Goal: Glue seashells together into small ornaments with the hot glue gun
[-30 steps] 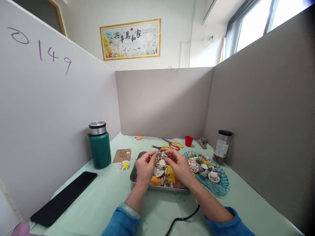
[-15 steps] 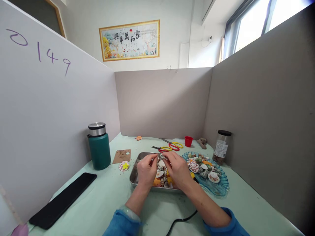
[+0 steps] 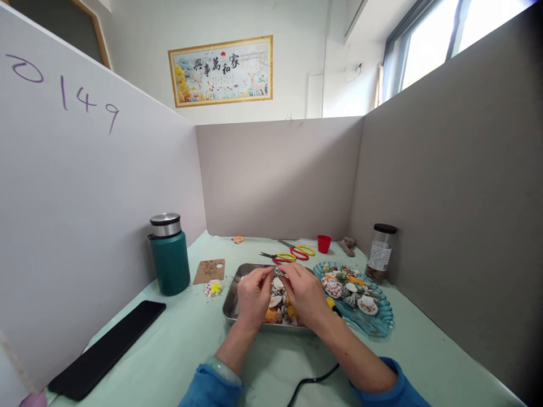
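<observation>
Both hands are working over a metal tray [image 3: 232, 299] of seashells on a pale green tabletop [image 3: 178, 339] walled in by grey partition boards: the left hand [image 3: 253, 294] and right hand [image 3: 304, 293] are pinching a small shell [image 3: 278, 273] between their fingertips, just above the heap. Right of the right hand a blue glass dish [image 3: 377, 325] is holding more shells, with a jar [image 3: 379, 253] beyond it. Left of the left hand a green flask [image 3: 169, 255] and a black phone [image 3: 106, 350] are sitting, while scissors [image 3: 292, 254] and a red cup [image 3: 324, 243] are lying beyond the tray.
</observation>
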The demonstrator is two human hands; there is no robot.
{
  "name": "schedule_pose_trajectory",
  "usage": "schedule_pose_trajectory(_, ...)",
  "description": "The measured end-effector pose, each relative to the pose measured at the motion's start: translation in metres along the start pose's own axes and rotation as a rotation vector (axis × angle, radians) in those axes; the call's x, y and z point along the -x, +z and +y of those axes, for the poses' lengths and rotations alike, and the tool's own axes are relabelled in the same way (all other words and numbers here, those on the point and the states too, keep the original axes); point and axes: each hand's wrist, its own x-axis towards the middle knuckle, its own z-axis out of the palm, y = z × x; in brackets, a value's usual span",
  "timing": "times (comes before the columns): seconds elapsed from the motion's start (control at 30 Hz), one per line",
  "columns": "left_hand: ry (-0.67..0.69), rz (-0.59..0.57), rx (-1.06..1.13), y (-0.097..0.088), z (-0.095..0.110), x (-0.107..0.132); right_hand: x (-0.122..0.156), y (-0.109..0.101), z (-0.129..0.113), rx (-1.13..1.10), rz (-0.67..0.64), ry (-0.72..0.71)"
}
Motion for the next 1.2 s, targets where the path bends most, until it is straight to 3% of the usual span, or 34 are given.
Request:
schedule_pose_trajectory(0.3, 0.143, -0.007, -0.119, 0.001, -0.005, -0.001, 0.000, 0.001, 0.000, 0.018, 0.045, -0.022)
schedule_pose_trajectory(0.5, 0.125, -0.066, -0.142, -0.001, -0.005, 0.000, 0.001, 0.002, 0.004, -0.051, 0.055, -0.016)
schedule_pose_trajectory(0.63, 0.037, -0.075, -0.053, -0.004, -0.002, -0.001, 0.002, 0.000, 0.007, -0.182, 0.075, 0.055)
schedule_pose_trajectory(0.73, -0.088, -0.071, 0.061, -0.005, 0.001, -0.002, 0.002, -0.003, 0.007, -0.392, 0.100, 0.205)
schedule_pose_trajectory(0.83, -0.220, -0.135, 0.220, -0.004, 0.005, -0.004, 0.000, -0.003, 0.003, -0.688, 0.091, 0.410)
schedule_pose_trajectory(0.93, -0.333, -0.208, 0.376, -0.002, 0.010, -0.004, -0.001, -0.001, -0.001, -0.884, 0.083, 0.480)
schedule_pose_trajectory(1.03, -0.403, -0.220, 0.443, -0.001, 0.012, -0.005, 0.000, 0.002, -0.005, -0.914, 0.083, 0.466)
schedule_pose_trajectory(1.2, -0.403, -0.153, 0.470, -0.001, 0.007, -0.005, 0.001, -0.001, -0.006, -0.712, 0.108, 0.408)
